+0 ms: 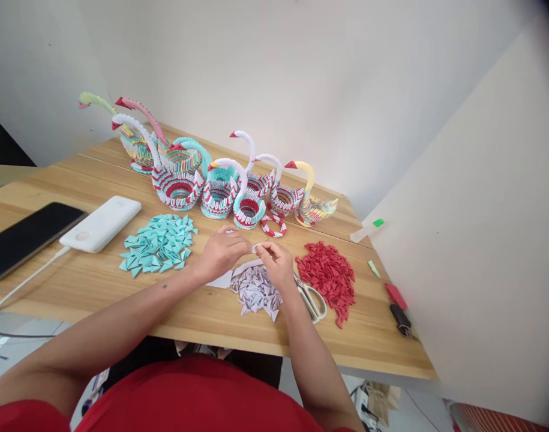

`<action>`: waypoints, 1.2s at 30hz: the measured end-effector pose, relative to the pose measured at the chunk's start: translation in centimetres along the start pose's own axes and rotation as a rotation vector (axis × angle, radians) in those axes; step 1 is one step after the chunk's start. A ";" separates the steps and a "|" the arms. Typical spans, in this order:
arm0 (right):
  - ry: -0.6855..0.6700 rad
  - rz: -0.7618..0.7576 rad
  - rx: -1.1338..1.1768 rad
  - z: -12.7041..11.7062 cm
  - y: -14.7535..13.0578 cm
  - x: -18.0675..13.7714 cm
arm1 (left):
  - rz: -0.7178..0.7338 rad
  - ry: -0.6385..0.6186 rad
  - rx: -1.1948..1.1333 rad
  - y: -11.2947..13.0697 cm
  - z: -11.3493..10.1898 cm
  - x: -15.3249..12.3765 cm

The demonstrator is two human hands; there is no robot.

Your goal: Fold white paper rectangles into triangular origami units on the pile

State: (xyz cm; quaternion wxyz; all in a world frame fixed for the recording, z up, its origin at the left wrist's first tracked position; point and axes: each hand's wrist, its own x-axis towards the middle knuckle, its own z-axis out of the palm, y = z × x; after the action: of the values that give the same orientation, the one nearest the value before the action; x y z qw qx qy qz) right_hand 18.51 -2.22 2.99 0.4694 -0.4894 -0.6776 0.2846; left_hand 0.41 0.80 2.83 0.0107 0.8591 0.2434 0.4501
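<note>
My left hand (222,252) and my right hand (278,263) meet over the wooden table (197,312), both pinching a small white paper piece (255,246) between their fingertips. Right under them lies a pile of white folded paper triangles (256,291). A flat white paper sheet (224,279) pokes out beneath my left hand. White-handled scissors (312,299) rest beside my right wrist. A pile of red folded triangles (329,275) is to the right and a pile of turquoise ones (159,243) to the left.
Several modular paper swans (220,192) stand in a row at the back, with a small red-and-white paper ring (273,225) before them. A white power bank (101,223) and a black phone (24,238) with a cable lie left. A white wall (472,252) borders the right.
</note>
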 end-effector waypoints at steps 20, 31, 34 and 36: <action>0.029 -0.197 -0.116 0.1 -0.6 -0.1 | -0.272 0.030 -0.255 -0.1 1.0 -0.3; 0.012 -0.180 -0.118 0.0 -0.5 0.0 | -0.558 -0.070 -0.448 -0.1 0.7 0.1; -0.001 -0.172 -0.115 0.1 -0.4 0.0 | -0.694 -0.125 -0.638 -0.2 0.6 0.2; -0.001 -0.154 -0.105 0.1 -0.2 0.0 | -0.767 -0.135 -0.748 -0.4 0.6 0.2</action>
State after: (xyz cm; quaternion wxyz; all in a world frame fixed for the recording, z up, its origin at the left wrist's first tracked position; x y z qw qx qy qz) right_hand 18.29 -2.25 3.14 0.4634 -0.4595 -0.7275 0.2120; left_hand 0.83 1.33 2.54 0.4952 0.6731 0.3613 0.4137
